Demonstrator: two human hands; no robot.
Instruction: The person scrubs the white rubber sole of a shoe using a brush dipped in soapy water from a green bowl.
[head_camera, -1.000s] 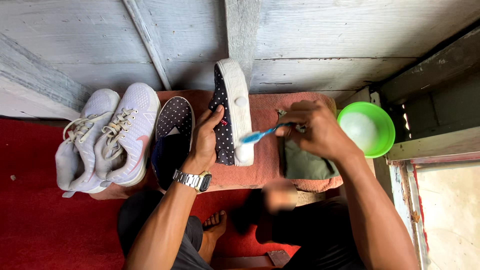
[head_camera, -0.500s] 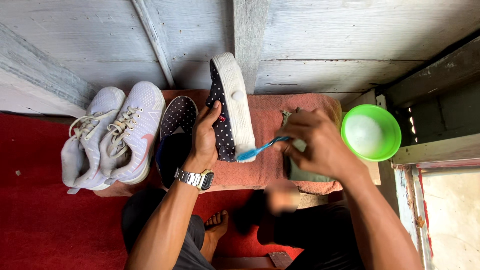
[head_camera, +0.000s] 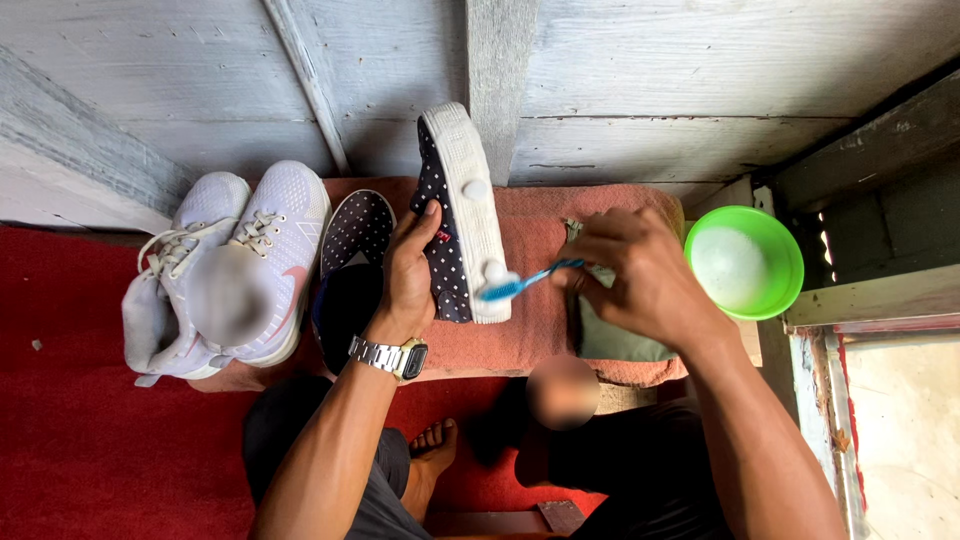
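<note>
**Brush at the sole of a dotted shoe, on a cloth-covered step**

Left hand (head_camera: 412, 270) wraps the dark polka-dot shoe (head_camera: 440, 215), holding it on edge so the white rubber sole (head_camera: 475, 205) faces right; heel end low, toe up against the grey plank wall (head_camera: 650, 70). Steel wristwatch (head_camera: 390, 355) on that wrist. Right hand (head_camera: 640, 275) is closed narrow on a blue toothbrush (head_camera: 525, 282); bristle head touches the sole near the heel end, white foam there.

The shoe stands near the middle of the terracotta towel (head_camera: 540, 230), which covers a low step along the wall. Its mate (head_camera: 355, 235) lies flat just left of it, insole up, partly behind the left hand. At the towel's left edge, a pair of white lace-up sneakers (head_camera: 260, 250), touching side by side. Under the right hand, a folded grey-green cloth (head_camera: 610, 340), mostly covered. Off the towel's right edge, a green bowl (head_camera: 775, 235) with white foamy liquid, close beside the right hand. Red carpet (head_camera: 70, 430) below; a bare foot (head_camera: 435, 450) shows between the knees
</note>
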